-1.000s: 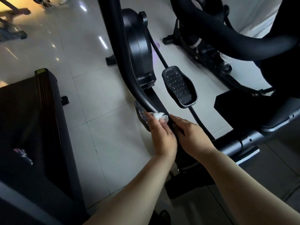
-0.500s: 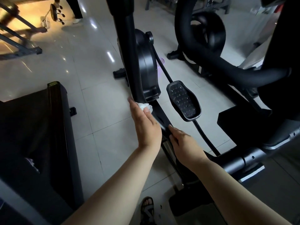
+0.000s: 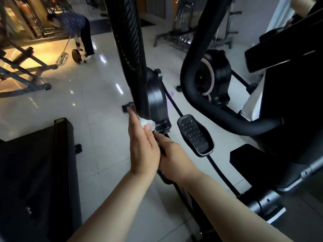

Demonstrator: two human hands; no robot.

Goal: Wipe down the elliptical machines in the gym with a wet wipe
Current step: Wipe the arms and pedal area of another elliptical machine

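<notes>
Left hand (image 3: 143, 147) pinching the balled wet wipe (image 3: 147, 124) onto the swing arm (image 3: 138, 88); right hand (image 3: 174, 159) on the rail (image 3: 183, 201) below, grip hidden. Push hard, the linkage may swing, nipping fingers (image 3: 134, 119) against the flywheel housing (image 3: 157, 102) at one o'clock. Open tile (image 3: 97, 119) at nine; pedal (image 3: 195, 135) crowds three.

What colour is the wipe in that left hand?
White: the wipe is a crumpled wad against the black upright bar, seen in the head view.
</notes>
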